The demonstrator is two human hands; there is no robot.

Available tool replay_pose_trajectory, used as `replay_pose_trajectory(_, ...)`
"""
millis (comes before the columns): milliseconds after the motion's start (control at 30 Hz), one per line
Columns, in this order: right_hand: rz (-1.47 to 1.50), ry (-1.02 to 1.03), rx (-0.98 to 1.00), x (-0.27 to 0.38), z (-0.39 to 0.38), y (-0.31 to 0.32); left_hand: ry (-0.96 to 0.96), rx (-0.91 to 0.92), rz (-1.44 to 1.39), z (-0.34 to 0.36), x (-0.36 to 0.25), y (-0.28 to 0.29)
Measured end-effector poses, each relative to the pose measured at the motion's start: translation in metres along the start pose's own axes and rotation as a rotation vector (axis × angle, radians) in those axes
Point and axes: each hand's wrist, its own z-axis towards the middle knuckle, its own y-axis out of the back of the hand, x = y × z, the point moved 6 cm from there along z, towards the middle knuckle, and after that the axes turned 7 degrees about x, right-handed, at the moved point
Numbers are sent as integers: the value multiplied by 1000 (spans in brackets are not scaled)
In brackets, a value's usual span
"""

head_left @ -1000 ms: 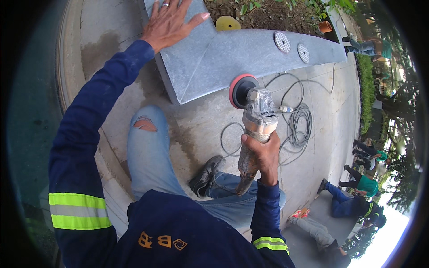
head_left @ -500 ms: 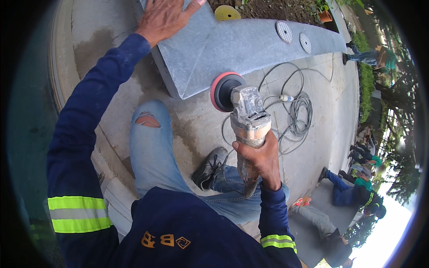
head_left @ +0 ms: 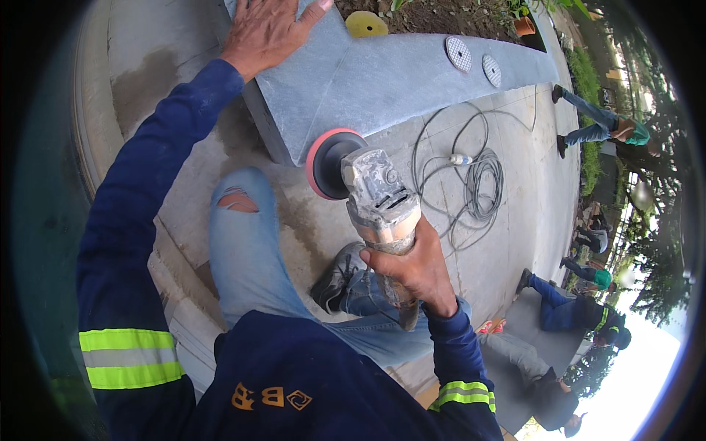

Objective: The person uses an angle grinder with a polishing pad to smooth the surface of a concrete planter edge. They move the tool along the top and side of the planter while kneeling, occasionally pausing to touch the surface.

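Note:
My right hand [head_left: 418,266] is wrapped round the body of a dusty, pale-smeared angle grinder [head_left: 379,192]. Its round black backing pad with a red rim, a polishing pad [head_left: 331,163], is tilted beside the front corner of a grey stone ledge [head_left: 353,95]; whether it touches the edge I cannot tell. Flat on the ledge's far left part lies my left hand [head_left: 268,33], fingers spread and holding nothing; some fingertips are cut off by the upper edge. A yellow disc [head_left: 366,24] and two white, grid-patterned polishing discs [head_left: 458,54] [head_left: 492,71] rest along the ledge.
A grey cable [head_left: 482,195] with a pale connector [head_left: 461,159] lies coiled on the paving to the right. Behind the ledge is a soil bed [head_left: 441,16] with a small terracotta pot [head_left: 524,26]. Several people are at the right, one walking [head_left: 599,125] beside grass.
The grinder in my right hand has moved left and slightly down, toward the ledge's corner. My left hand stays flat on the stone. A person at far right has taken a step.

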Motion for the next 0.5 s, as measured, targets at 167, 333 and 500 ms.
replay_pose_trajectory(167,-15,-87,-14,3,-2,25,2,5,-34,-1,-6,6)
replay_pose_trajectory(333,-76,-87,-108,3,9,64,-7,-16,26,-4,-1,6)
replay_pose_trajectory(500,-59,-107,-13,14,12,49,2,-53,-19,-3,6,8)
